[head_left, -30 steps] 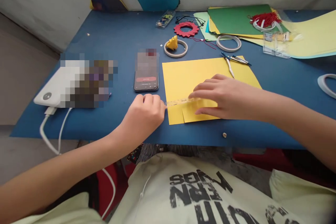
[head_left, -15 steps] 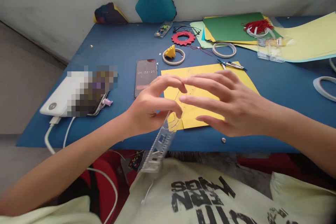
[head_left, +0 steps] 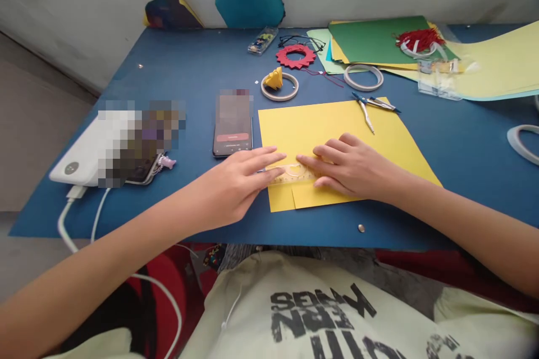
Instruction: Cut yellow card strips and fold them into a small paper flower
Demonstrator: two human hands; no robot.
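Note:
A clear plastic ruler (head_left: 295,173) lies flat across the near left part of a yellow sheet of paper (head_left: 303,123). My left hand (head_left: 236,185) is open, its outstretched fingers resting on the ruler's left end. My right hand (head_left: 357,168) is also open, fingers slightly bent, with the fingertips touching the ruler farther right and covering its right end. A narrow slit or paper edge runs through the sheet's near side. On the sheet's far right part rests a drawing compass (head_left: 368,106) with its legs apart.
A phone (head_left: 232,123) stands left of the paper, with a white power bank (head_left: 88,151) beyond it. Tape rolls (head_left: 364,77), a red paper ring (head_left: 296,56), eyeglasses (head_left: 301,42) and green paper (head_left: 379,42) lie behind. A round metal stud (head_left: 361,228) is near the front edge.
The ruler has gone from tilted in my left hand above the table's front edge to flat on the yellow paper. Both hands have come down onto it, and my left fingers have straightened.

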